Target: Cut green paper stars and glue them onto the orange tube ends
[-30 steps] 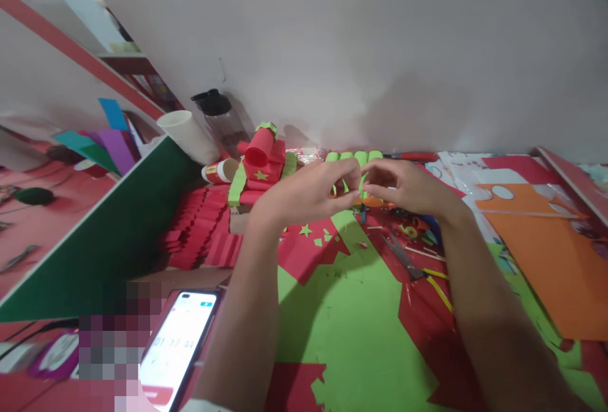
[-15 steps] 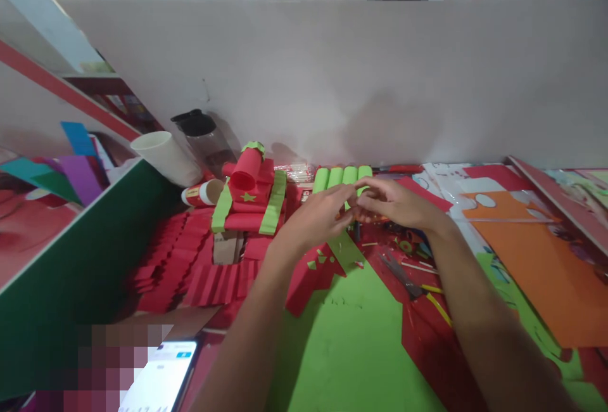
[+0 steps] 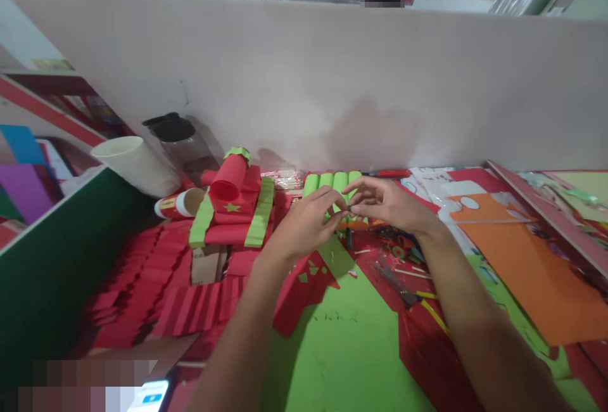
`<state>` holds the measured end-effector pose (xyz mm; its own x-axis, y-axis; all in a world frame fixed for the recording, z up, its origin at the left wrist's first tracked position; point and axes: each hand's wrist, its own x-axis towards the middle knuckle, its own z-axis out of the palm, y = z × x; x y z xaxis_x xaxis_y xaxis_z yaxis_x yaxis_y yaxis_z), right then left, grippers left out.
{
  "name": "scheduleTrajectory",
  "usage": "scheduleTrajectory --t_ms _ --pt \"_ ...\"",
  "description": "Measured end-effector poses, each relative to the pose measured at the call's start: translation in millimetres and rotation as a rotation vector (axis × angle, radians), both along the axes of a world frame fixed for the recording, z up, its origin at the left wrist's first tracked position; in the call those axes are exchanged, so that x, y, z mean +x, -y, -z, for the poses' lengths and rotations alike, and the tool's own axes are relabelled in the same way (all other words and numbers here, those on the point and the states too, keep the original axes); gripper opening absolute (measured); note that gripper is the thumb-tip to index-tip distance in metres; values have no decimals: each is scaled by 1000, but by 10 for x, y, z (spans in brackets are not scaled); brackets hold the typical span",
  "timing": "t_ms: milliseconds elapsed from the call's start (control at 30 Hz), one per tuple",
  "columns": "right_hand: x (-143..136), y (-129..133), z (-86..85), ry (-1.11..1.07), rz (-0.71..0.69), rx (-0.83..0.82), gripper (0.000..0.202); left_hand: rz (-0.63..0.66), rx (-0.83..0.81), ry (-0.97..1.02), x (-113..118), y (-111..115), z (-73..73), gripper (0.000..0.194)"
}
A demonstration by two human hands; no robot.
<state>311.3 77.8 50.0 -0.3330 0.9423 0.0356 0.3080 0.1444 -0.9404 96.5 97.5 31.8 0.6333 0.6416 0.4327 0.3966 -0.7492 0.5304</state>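
My left hand (image 3: 311, 218) and my right hand (image 3: 382, 203) meet fingertip to fingertip above the middle of the table. Both have thumb and forefinger pinched around something small and dark that I cannot make out. Just behind my fingers stand several light green paper rolls (image 3: 325, 182). Below my hands lies a large green sheet (image 3: 351, 342) with small pen marks. Green scraps (image 3: 313, 269) rest on red paper beside it. A red paper tank model (image 3: 232, 206) with green strips and a star stands left of my left hand.
Scissors with yellow handles (image 3: 403, 291) lie under my right forearm. Orange sheets (image 3: 536, 272) are at the right. Pleated red paper (image 3: 147, 272), a white cup (image 3: 137, 161), a dark-lidded jug (image 3: 180, 142), a green divider (image 3: 57, 279) and a phone (image 3: 149, 396) are at the left.
The view has shifted a little, so table objects appear further left. My fingertips have come together more closely, and more of the green rolls and an orange piece show behind them.
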Motion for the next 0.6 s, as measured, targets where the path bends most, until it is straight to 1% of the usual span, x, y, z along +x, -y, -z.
scheduleTrajectory --t_ms 133,200,267,400,600 --pt "-30 1 -2 47 29 -8 32 -42 -205 65 -17 23 -35 15" --pt "-57 6 -5 62 22 -15 33 -46 -271 75 -12 30 -38 18" --pt "-85 12 -9 69 8 -16 33 -41 -300 72 -1 30 -30 17" --pt "-115 21 -18 95 -11 13 34 -49 -303 79 21 24 -12 11" --pt "-103 26 -24 158 7 48 38 -31 -407 88 21 30 -30 16"
